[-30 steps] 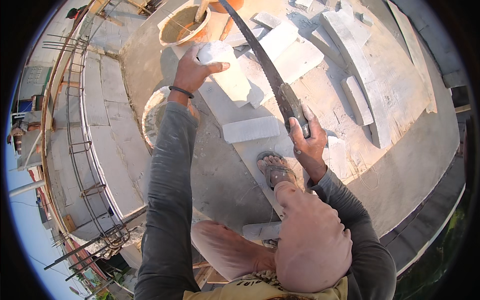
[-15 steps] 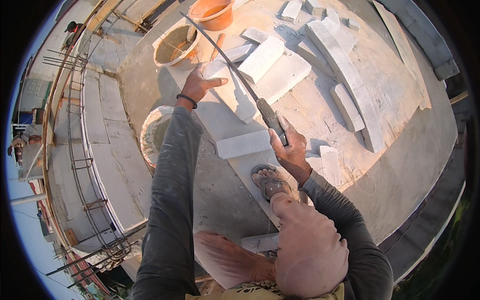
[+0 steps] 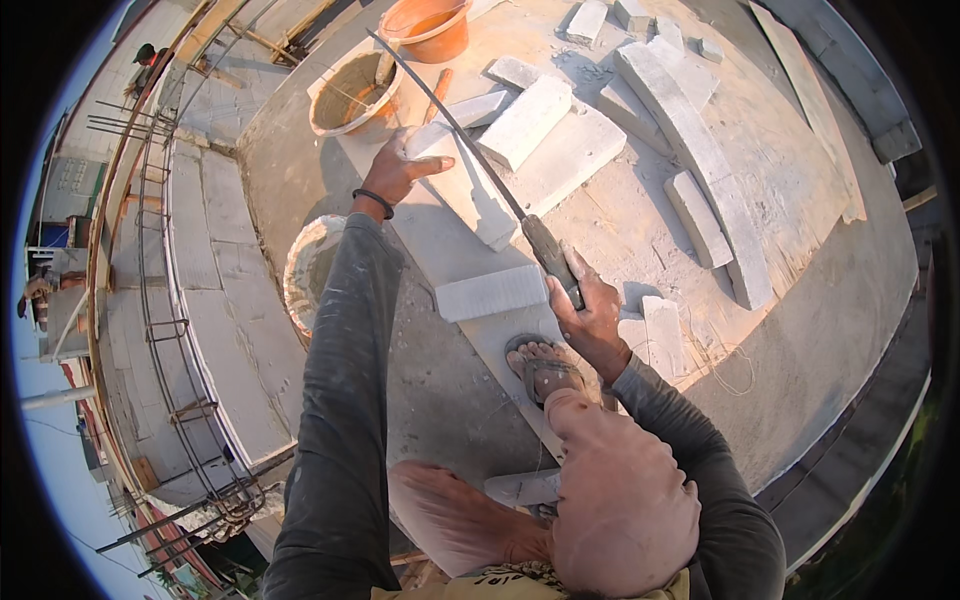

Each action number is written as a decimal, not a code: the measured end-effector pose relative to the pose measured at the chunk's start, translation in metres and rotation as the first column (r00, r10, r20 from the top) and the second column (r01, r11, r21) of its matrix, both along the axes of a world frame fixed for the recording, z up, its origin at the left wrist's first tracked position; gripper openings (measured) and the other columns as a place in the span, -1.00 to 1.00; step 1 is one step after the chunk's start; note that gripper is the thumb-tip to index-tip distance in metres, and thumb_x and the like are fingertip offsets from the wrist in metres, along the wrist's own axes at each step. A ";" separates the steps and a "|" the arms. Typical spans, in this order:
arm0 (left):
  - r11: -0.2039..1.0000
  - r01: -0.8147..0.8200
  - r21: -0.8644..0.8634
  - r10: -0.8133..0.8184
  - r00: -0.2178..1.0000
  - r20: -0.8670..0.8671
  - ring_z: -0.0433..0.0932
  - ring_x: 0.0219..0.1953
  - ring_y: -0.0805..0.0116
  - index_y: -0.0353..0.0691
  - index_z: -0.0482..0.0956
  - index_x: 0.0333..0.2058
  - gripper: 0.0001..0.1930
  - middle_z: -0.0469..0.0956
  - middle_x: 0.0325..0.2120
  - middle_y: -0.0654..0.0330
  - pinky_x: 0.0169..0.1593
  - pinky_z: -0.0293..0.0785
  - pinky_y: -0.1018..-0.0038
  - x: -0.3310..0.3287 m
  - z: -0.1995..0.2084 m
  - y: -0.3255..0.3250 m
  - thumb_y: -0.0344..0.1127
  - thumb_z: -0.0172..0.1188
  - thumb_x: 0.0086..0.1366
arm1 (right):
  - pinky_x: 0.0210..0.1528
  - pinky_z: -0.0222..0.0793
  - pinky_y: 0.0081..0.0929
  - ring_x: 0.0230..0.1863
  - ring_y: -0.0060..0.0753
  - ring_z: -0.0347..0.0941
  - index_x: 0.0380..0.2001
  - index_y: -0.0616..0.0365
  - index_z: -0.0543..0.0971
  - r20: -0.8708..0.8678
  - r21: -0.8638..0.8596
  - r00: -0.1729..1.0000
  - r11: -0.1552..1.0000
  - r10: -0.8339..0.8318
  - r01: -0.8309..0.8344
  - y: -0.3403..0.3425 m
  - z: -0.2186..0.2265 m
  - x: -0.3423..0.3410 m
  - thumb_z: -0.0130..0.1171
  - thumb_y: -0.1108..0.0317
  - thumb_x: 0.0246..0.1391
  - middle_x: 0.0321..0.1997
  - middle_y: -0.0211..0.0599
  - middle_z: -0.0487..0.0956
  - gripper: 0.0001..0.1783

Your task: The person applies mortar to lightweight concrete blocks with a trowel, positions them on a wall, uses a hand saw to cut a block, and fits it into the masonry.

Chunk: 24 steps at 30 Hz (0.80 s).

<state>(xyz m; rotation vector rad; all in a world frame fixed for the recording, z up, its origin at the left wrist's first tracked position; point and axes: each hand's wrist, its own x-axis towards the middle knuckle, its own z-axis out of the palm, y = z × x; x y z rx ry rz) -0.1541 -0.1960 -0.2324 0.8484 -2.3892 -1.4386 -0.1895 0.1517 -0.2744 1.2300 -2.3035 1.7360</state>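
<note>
My right hand is closed around the grey-brown handle of a long handsaw, seen edge-on. Its thin dark blade slants up and left across a white lightweight concrete block. On the left end of that block my left hand holds on, thumb lying along the top and the other fingers mostly hidden. A smaller white block piece lies just below it, near my sandalled foot. The block lies over a board on the floor.
Several white blocks and a long strip lie ahead and right. Three buckets, an orange one, a mortar-stained one and a whitish one, stand ahead and left. A rebar cage runs beside a block wall at left.
My right hand has drawn the saw back a little, toward the lower right. The left hand and the block stay in place.
</note>
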 end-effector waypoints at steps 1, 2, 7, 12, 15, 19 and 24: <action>1.000 0.009 0.018 -0.009 1.000 0.006 0.52 0.02 0.26 -0.45 0.38 0.14 -0.09 0.56 -0.05 0.02 0.13 0.38 0.44 0.001 0.000 -0.002 -0.05 0.59 -0.12 | -0.10 0.56 -0.26 -0.11 0.08 0.64 0.06 0.39 0.50 0.017 -0.009 1.000 1.000 0.009 -0.008 0.000 0.000 0.000 0.32 0.43 0.05 -0.11 0.21 0.62 -0.50; 0.999 0.020 0.039 -0.021 1.000 0.008 0.52 0.02 0.27 -0.45 0.38 0.14 -0.10 0.56 -0.05 0.03 0.12 0.38 0.45 0.000 0.001 -0.002 -0.06 0.58 -0.11 | -0.10 0.56 -0.26 -0.11 0.08 0.64 0.06 0.38 0.51 0.031 -0.015 0.999 1.000 0.015 -0.014 0.001 0.001 0.000 0.32 0.43 0.04 -0.11 0.20 0.62 -0.50; 0.996 0.046 0.077 -0.045 0.999 -0.008 0.52 0.00 0.30 -0.46 0.37 0.15 -0.10 0.56 -0.06 0.05 0.09 0.40 0.47 -0.004 0.002 -0.004 -0.06 0.57 -0.10 | -0.08 0.55 -0.26 -0.10 0.08 0.64 0.07 0.38 0.50 0.006 -0.023 1.000 1.000 0.006 -0.005 0.003 -0.003 -0.003 0.32 0.42 0.04 -0.11 0.20 0.62 -0.49; 0.993 0.013 0.118 -0.013 1.000 -0.001 0.52 0.00 0.28 -0.47 0.36 0.16 -0.10 0.54 -0.04 0.05 0.06 0.42 0.48 -0.004 -0.008 -0.019 -0.06 0.55 -0.07 | -0.02 0.54 -0.25 -0.04 0.08 0.61 0.08 0.39 0.49 0.008 -0.012 0.999 0.999 0.051 -0.051 0.003 0.000 -0.005 0.30 0.40 0.08 -0.06 0.21 0.60 -0.50; 0.996 -0.001 0.085 -0.001 1.000 0.024 0.52 -0.02 0.29 -0.47 0.36 0.15 -0.11 0.53 -0.04 0.06 0.05 0.43 0.49 -0.006 -0.012 -0.020 -0.05 0.54 -0.06 | 0.00 0.53 -0.25 -0.01 0.08 0.60 0.08 0.40 0.48 0.031 0.012 0.999 0.999 0.044 -0.045 0.007 -0.004 -0.005 0.29 0.38 0.10 -0.02 0.20 0.59 -0.50; 0.989 0.033 0.146 -0.035 0.999 0.012 0.52 -0.09 0.38 -0.40 0.38 0.15 -0.16 0.53 -0.10 0.13 -0.02 0.45 0.50 -0.006 -0.013 -0.023 -0.07 0.53 -0.04 | 0.02 0.52 -0.27 -0.01 0.08 0.59 0.09 0.41 0.48 0.061 0.043 0.996 0.997 0.065 -0.068 0.011 0.002 -0.007 0.29 0.37 0.11 -0.03 0.19 0.60 -0.49; 0.986 0.038 0.165 -0.043 0.999 0.025 0.49 -0.07 0.47 -0.31 0.39 0.17 -0.27 0.45 -0.03 0.23 -0.12 0.44 0.56 -0.006 -0.013 -0.026 -0.21 0.47 0.03 | 0.02 0.53 -0.29 -0.04 0.05 0.60 0.10 0.40 0.48 0.037 0.011 0.994 0.995 0.101 -0.102 0.011 -0.005 -0.009 0.29 0.36 0.11 -0.03 0.16 0.60 -0.48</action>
